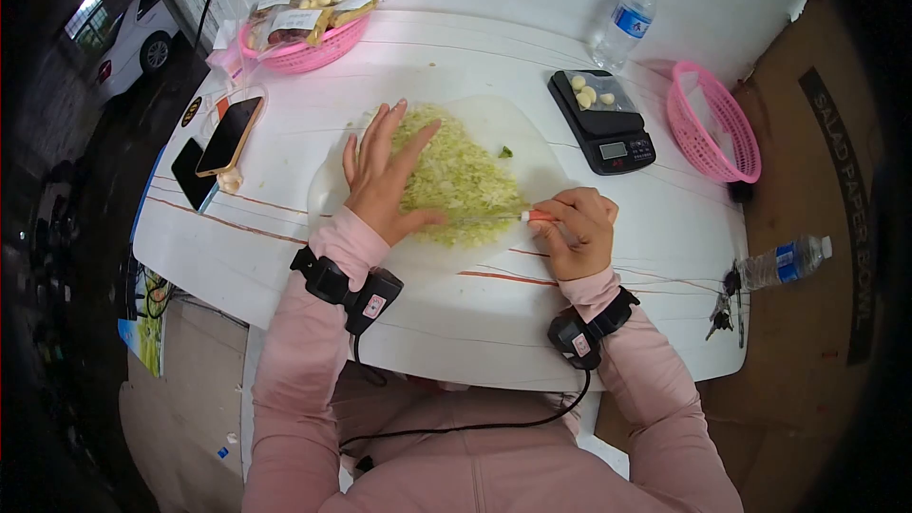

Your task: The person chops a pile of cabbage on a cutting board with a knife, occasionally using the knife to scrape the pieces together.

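A heap of finely chopped pale green vegetable (463, 176), cabbage-like, lies spread over a thin translucent cutting mat (537, 157). My right hand (579, 228) is closed around the red and white handle of a knife (540, 216). Its thin blade points left along the near part of the heap, partly buried in the bits. My left hand (385, 176) lies over the heap's left side with fingers spread, the thumb close to the blade's far end. One darker green leaf scrap (505, 152) sits apart on the mat's right side.
At the back left, a pink basket (309, 57) holds bagged food. Two phones (231, 136) lie on the left. A black scale (608, 138) carries a bag of pale round pieces. Beyond it are a water bottle (629, 24), another pink basket (708, 123), keys (724, 309) and a second bottle (784, 263).
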The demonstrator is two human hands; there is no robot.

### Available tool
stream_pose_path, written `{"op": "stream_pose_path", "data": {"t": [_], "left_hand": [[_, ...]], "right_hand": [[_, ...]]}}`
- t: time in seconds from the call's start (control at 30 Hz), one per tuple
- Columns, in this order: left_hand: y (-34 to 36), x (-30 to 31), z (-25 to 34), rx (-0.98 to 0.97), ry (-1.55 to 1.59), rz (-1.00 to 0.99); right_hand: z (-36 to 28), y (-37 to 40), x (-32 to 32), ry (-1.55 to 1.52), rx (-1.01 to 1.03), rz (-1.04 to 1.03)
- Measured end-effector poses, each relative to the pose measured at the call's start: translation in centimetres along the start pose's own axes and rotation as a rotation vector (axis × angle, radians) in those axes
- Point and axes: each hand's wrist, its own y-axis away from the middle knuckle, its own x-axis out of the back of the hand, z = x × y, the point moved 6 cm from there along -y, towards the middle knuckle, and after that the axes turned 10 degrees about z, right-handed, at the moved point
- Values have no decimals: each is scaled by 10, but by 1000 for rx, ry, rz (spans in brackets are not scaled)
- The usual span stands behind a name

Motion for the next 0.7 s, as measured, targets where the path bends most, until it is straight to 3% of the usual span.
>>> {"op": "stream_pose_path", "data": {"t": [0.33,0.37,0.43,0.6,0.7], "left_hand": [[-11,33,-2,-107,277,425],[-8,33,-2,-109,277,422],[0,26,-19,218,437,355],[-1,24,-14,211,397,305],[-2,22,-12,167,412,277]], "right_hand": [[13,1,4,-107,-184,75],[17,3,3,-141,-244,84],[18,3,3,-147,-235,95],[19,2,6,-159,-217,132],[19,3,3,-259,-332,118]]}}
